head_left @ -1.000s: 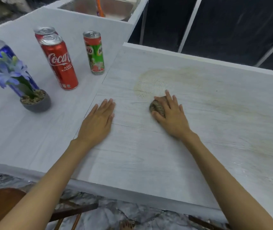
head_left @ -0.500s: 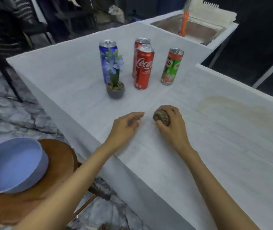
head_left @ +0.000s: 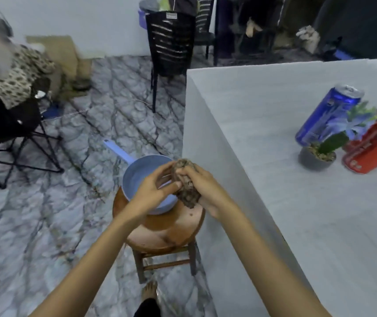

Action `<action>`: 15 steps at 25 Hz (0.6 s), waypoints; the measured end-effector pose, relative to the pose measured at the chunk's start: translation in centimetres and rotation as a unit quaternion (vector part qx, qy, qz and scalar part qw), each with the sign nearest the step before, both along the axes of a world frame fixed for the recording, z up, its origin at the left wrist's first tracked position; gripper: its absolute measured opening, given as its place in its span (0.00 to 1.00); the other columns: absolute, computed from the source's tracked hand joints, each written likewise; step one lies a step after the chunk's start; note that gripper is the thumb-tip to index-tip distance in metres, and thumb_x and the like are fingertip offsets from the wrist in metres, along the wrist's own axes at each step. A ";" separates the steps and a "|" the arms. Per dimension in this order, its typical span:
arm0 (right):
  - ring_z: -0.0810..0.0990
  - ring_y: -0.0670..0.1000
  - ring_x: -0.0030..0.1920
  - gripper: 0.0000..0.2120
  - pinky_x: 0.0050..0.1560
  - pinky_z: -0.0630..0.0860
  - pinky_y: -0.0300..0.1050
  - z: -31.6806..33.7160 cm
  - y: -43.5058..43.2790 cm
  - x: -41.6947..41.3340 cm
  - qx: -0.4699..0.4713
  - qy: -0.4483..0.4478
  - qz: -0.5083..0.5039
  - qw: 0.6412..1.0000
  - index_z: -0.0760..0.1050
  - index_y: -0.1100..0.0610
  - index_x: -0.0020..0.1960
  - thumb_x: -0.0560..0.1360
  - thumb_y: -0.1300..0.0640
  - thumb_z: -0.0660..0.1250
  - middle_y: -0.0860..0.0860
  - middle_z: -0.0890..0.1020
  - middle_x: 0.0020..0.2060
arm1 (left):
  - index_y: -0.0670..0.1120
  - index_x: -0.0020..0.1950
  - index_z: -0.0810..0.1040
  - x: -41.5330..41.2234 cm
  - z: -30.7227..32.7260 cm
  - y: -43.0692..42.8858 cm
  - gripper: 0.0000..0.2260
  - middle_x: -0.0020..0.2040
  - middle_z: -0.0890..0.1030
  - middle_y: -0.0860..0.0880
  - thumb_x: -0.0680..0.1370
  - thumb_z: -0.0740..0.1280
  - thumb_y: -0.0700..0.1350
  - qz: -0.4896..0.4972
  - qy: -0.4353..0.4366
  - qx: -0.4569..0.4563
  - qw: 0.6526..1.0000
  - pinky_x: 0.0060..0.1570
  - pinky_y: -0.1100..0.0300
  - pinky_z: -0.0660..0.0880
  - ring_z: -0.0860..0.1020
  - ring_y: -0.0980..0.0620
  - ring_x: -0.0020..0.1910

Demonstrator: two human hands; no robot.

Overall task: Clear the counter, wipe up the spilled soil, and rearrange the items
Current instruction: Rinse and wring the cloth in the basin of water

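A: What was nearest the cam?

B: A bare foot (head_left: 149,294) on the marbled floor (head_left: 45,202), then both forearms reaching fwd. Just past them a round wooden stool (head_left: 164,229) w/ a blue pan (head_left: 141,172) on it, handle pointing away-left.

A: And the hands?

B: Both closed on a soil-dirty cloth (head_left: 186,186), wadded into a brown lump, held over the pan's right edge & the stool top. Left hand (head_left: 153,191) pinched it from the left, thumb & fingers curled in. Right hand (head_left: 208,191) wrapped it from the right & underneath. Hands pressed close together round the wad. A speck or two of soil lay on the stool seat.

A: Where was the desk?

B: To the right, white, its corner just beside the stool. On it, further back: small dark pot w/ a blue-flowered plant (head_left: 320,154), blue can (head_left: 327,115) just behind it, red Coke can (head_left: 375,143) on the plant's right. All blurred, so can't tell if touching.

A: Beyond?

B: Black slatted chair (head_left: 171,46) past the desk's far corner; folding chair (head_left: 6,124) far left.
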State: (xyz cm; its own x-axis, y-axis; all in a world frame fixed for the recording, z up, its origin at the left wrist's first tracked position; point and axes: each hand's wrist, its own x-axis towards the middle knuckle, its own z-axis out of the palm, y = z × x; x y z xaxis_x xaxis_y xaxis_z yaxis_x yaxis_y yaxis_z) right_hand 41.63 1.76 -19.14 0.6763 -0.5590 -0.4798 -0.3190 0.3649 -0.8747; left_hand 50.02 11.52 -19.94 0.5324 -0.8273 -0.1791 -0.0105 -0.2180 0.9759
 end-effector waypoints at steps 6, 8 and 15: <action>0.78 0.55 0.55 0.25 0.53 0.78 0.47 -5.4 1.2 9.2 0.147 0.110 0.033 0.982 0.76 0.61 0.59 0.73 0.42 0.65 0.59 0.80 0.55 | 0.47 0.69 0.64 6.7 -4.2 1.0 0.26 0.60 0.70 0.52 0.73 0.69 0.41 0.029 0.085 0.148 0.985 0.61 0.57 0.68 0.69 0.51 0.63; 0.76 0.55 0.60 0.41 0.62 0.74 0.51 -7.8 0.9 11.1 0.147 0.151 0.036 0.977 0.75 0.59 0.62 0.60 0.31 0.68 0.56 0.78 0.60 | 0.45 0.67 0.66 8.2 -6.1 -0.2 0.20 0.57 0.70 0.54 0.76 0.65 0.40 0.025 0.072 0.191 0.979 0.61 0.59 0.68 0.70 0.52 0.60; 0.73 0.59 0.65 0.21 0.66 0.71 0.54 -11.4 -0.5 12.0 0.065 0.212 0.011 0.975 0.67 0.55 0.67 0.78 0.46 0.59 0.58 0.73 0.66 | 0.40 0.68 0.67 10.9 -10.8 -3.2 0.20 0.64 0.74 0.37 0.76 0.57 0.36 0.008 -0.075 0.327 0.942 0.61 0.50 0.70 0.73 0.38 0.62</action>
State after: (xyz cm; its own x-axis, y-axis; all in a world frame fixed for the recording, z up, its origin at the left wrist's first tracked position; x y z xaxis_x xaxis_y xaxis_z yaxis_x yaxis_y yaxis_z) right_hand 53.67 1.21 -30.53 0.4128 -0.4616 -0.7852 -0.6513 0.4531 -0.6087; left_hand 60.93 8.29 -30.79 0.6044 -0.5574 -0.5693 -0.1293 -0.7737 0.6202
